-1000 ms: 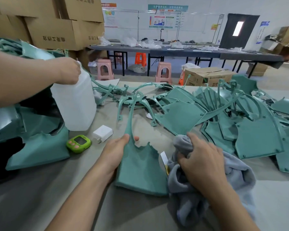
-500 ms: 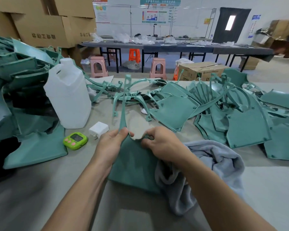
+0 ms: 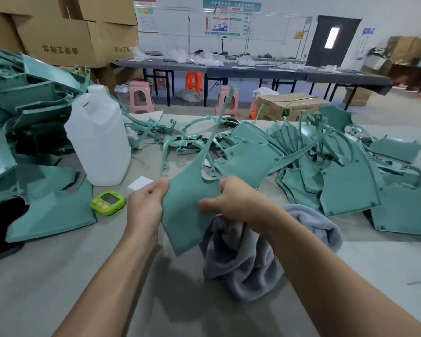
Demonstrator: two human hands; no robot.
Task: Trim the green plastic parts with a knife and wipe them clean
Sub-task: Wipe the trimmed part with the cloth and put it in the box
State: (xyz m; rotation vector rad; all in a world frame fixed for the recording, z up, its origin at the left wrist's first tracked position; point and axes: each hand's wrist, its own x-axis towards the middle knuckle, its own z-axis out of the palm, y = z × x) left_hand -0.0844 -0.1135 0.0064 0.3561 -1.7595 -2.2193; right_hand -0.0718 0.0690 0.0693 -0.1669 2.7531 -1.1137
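Note:
A green plastic part [image 3: 187, 205], a flat panel with a long thin arm rising from it, is lifted off the table and tilted toward me. My left hand [image 3: 145, 205] grips its left edge. My right hand [image 3: 233, 201] grips its right edge, thumb on the front face. A grey cloth [image 3: 243, 259] lies crumpled under my right wrist, part of it bunched beneath my right palm. No knife is visible.
A white plastic jug [image 3: 97, 139] stands to the left, with a green timer [image 3: 108, 202] and a white block [image 3: 140, 183] near it. Green parts are heaped at the left [image 3: 29, 132] and spread across the right [image 3: 345, 181]. Cardboard boxes [image 3: 58, 35] stand behind.
Another person's arm left the jug. My right hand moved off the cloth onto the part. Both hands have raised the part off the table and tilted it up.

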